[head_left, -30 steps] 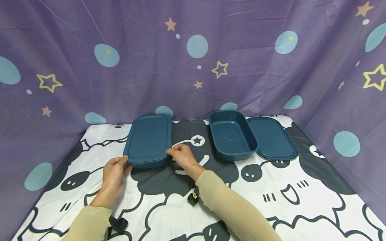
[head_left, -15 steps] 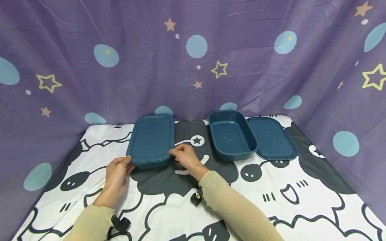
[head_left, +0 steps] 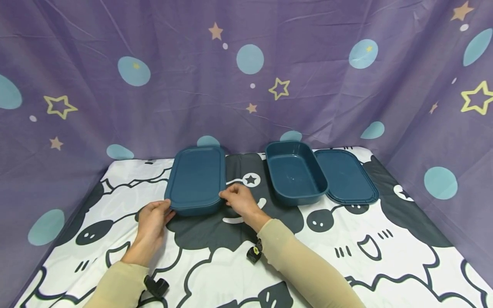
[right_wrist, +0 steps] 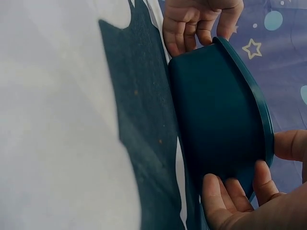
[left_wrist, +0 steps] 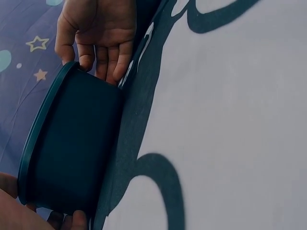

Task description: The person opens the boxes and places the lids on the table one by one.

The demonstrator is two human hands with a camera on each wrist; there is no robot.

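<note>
A dark blue lidded food container (head_left: 197, 177) rests on the sheep-print cloth, left of the middle in the head view. At its near left corner my left hand (head_left: 152, 218) grips it, thumb at the lid's rim and fingers lower on the side. My right hand (head_left: 240, 200) pinches the near right corner. In the right wrist view, the right thumb and index finger hold the lid rim (right_wrist: 261, 108), while other fingers touch the side wall. The left wrist view shows the container's end wall (left_wrist: 76, 139) between both hands. Its inside is hidden by the lid.
An open dark blue container (head_left: 296, 173) stands right of centre. Beside it a matching flat lid (head_left: 346, 177) lies on the cloth, its left edge partly hidden by that container. A purple curtain (head_left: 246, 115) with stars and ovals hangs behind the cloth-covered surface (head_left: 208, 278).
The lidded container has slid a little to the right, with both hands moving along on its corners. The open container and the loose lid stay where they were.
</note>
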